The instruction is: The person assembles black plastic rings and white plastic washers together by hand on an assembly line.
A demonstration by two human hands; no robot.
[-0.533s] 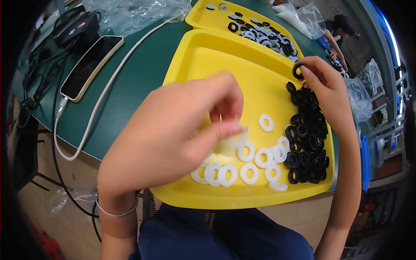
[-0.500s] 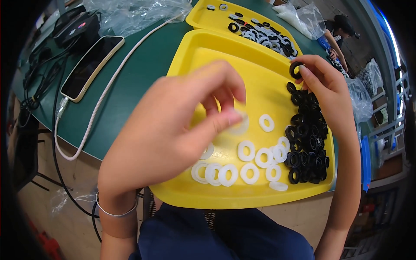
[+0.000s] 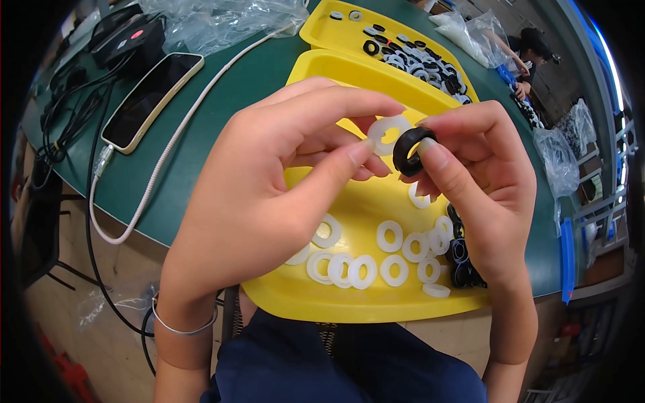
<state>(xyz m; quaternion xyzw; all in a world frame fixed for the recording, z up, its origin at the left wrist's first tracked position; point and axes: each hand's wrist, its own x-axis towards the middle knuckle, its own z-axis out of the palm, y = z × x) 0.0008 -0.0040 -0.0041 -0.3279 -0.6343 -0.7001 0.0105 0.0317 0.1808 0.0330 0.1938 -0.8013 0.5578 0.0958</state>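
Observation:
My left hand [image 3: 289, 181] pinches a white ring [image 3: 381, 127] between thumb and fingers. Close beside it, my right hand [image 3: 480, 161] grips a thicker black ring [image 3: 405, 152] the same way. The two rings face each other above the near yellow tray [image 3: 349, 309]; the black one overlaps the white one's edge in this view, and I cannot tell whether they touch. Loose white rings [image 3: 394, 270] lie in the tray's near part. Black rings [image 3: 460, 252] are heaped at its right side, largely hidden behind my right hand and wrist.
A second yellow tray [image 3: 322, 30] beyond holds mixed black and white rings [image 3: 430, 67]. On the green table [image 3: 195, 141] at left lie a phone [image 3: 151, 101], a white cable [image 3: 154, 178] and a black device [image 3: 127, 40]. Clear plastic bags [image 3: 222, 23] lie behind. Another person [image 3: 527, 54] works at far right.
Both hands have come together over the tray: the left rose with its white ring, and the right moved left and down with its black ring. The view has shifted slightly.

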